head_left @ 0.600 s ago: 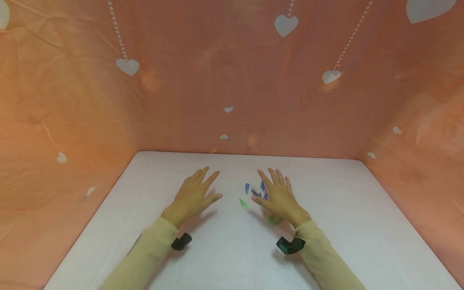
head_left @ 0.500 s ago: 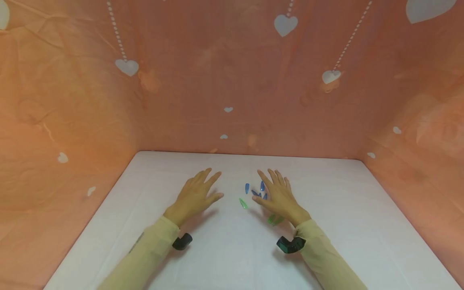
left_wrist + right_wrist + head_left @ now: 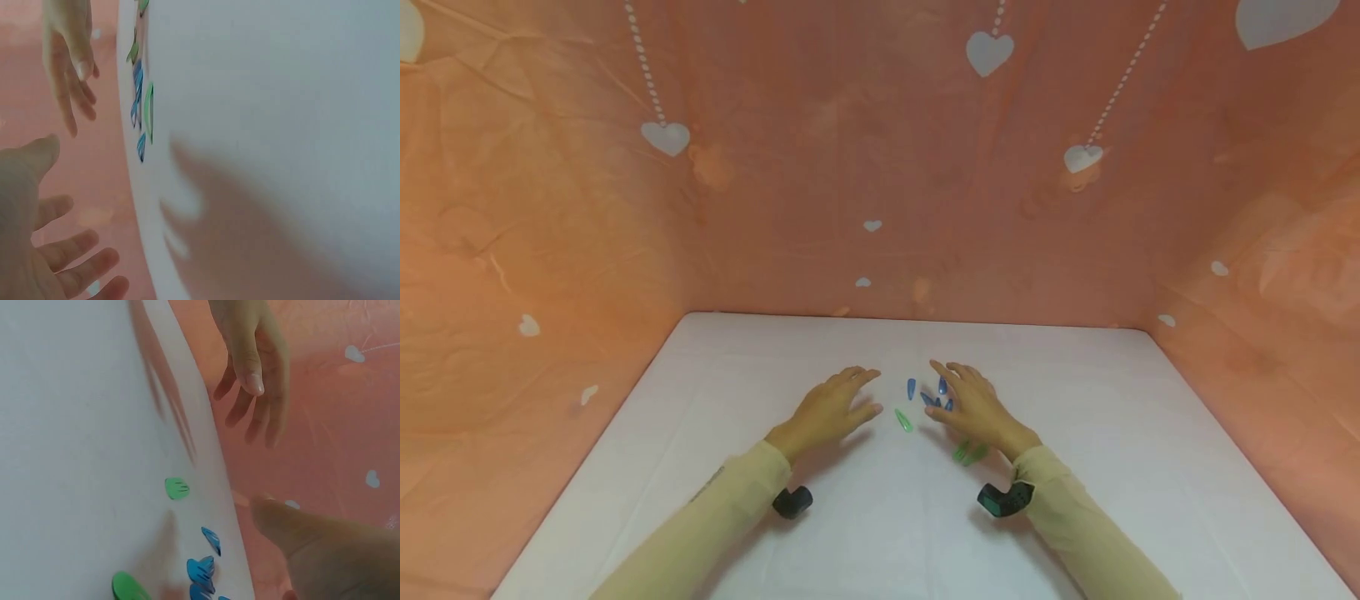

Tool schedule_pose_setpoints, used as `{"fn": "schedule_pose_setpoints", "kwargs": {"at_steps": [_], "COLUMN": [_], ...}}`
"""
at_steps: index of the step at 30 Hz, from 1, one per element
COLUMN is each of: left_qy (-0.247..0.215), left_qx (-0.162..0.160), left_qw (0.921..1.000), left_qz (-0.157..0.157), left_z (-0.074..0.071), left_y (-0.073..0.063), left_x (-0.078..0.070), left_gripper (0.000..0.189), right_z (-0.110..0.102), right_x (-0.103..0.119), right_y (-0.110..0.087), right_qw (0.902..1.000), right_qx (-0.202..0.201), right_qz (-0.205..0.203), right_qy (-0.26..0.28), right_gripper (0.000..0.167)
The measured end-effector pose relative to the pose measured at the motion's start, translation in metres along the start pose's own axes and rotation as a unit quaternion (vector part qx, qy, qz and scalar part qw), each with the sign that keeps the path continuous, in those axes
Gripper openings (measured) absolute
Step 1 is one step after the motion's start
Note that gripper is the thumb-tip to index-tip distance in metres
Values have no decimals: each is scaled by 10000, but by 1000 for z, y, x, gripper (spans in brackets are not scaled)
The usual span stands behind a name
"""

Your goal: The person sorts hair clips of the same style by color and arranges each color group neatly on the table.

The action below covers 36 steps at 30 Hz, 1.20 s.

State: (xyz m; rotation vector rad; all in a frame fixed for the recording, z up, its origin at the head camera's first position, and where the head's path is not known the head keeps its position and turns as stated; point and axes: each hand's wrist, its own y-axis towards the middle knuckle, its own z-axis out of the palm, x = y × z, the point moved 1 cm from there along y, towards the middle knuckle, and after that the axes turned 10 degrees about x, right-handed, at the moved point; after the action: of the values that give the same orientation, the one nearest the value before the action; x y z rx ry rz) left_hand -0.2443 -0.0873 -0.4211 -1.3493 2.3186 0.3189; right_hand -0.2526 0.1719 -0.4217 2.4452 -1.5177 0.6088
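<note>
My left hand (image 3: 829, 412) hovers over the white table left of the small clips, fingers apart and empty. On the right, my other hand (image 3: 982, 410) is held over the clips with its thumb and fingers spread, gripping nothing. Several blue teardrop-shaped snap hair clips (image 3: 912, 389) lie around and partly beneath the right thumb and index finger. One green hair clip (image 3: 903, 420) lies between the hands, nearer the right thumb. More green clips (image 3: 971, 452) sit below the right palm, close to the wrist. The right wrist view shows blue clips (image 3: 200, 572) clustered at its bottom.
A white table (image 3: 865, 533) spreads under both arms. Orange-pink cloth (image 3: 790, 192) with pale hearts hangs behind it and along both sides. Each wrist carries a black device, one on the left (image 3: 793, 502) and one on the right (image 3: 1006, 501).
My left hand has moved right and slightly down toward the clips, its fingers now closer together. The right hand's fingers have lowered and bent a little. The clips have stayed in place.
</note>
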Motion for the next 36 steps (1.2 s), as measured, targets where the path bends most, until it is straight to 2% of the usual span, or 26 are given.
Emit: {"fn": "schedule_pose_setpoints", "kwargs": {"at_steps": [5, 8, 12, 20, 27, 32, 36], "left_qy": [-941, -1318, -1457, -1713, -1578, -1566, -1754], "left_qx": [255, 303, 323, 405, 326, 292, 209], "left_qw": [9946, 9898, 9880, 9835, 9860, 9858, 9819], "left_qz": [-357, -442, -394, -422, -428, -534, -684], "left_z": [7, 12, 18, 33, 39, 42, 46], "left_y": [3, 5, 11, 20, 24, 25, 25], "left_x": [-8, -12, -14, -17, -22, -24, -25], "left_gripper": [57, 55, 51, 48, 48, 46, 42], "right_z": [1, 3, 4, 7, 12, 15, 17], "right_x": [-8, -14, -19, -25, -30, -35, -39], "right_y": [3, 5, 8, 12, 16, 19, 21], "right_qw": [9981, 9950, 9907, 9860, 9806, 9780, 9766], "right_qx": [254, 348, 432, 540, 597, 707, 743], "right_qz": [-106, -310, -454, -308, -403, -280, -269], "right_qy": [547, 878, 1211, 1550, 1823, 1944, 2000], "right_gripper": [75, 71, 64, 51, 39, 33, 30]}}
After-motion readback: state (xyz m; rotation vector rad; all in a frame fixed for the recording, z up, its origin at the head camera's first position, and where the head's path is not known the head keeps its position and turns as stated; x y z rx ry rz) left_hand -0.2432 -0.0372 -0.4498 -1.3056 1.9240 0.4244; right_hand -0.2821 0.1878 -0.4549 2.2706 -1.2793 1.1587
